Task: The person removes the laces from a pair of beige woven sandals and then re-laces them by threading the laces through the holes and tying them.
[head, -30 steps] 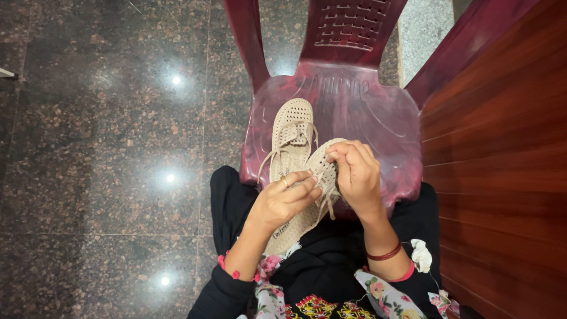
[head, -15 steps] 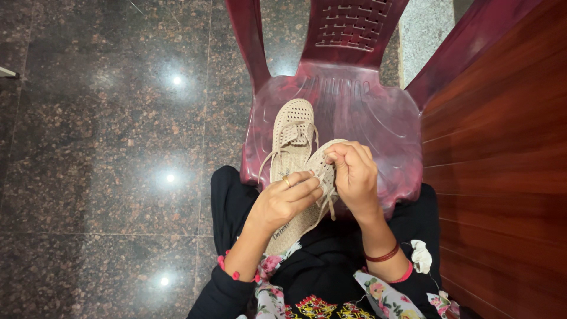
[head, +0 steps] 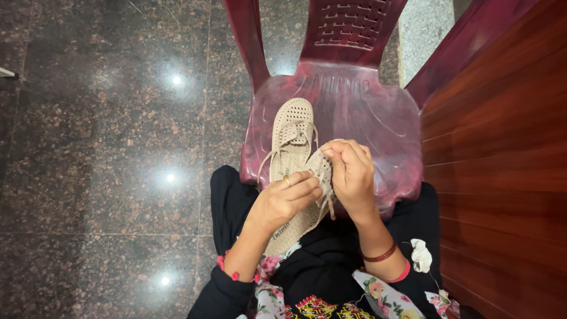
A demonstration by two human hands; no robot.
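A beige perforated lace-up shoe (head: pixel 304 215) rests across my lap and the front edge of a maroon plastic chair (head: pixel 366 109). My left hand (head: pixel 284 199) grips its middle, fingers curled over the upper. My right hand (head: pixel 349 172) pinches the shoe's beige lace near the toe end, fingers closed. A loose lace end (head: pixel 329 207) dangles between the hands. The second beige shoe (head: pixel 291 133) lies on the chair seat just beyond, toe pointing away, laces loose.
Dark polished granite floor (head: pixel 106 153) spreads to the left, with ceiling light reflections. A reddish wooden panel (head: pixel 502 159) runs along the right side. My black trousers and floral garment fill the bottom of the view.
My right hand has shifted slightly left and toward me while pinching the lace. The left hand and both shoes have barely moved.
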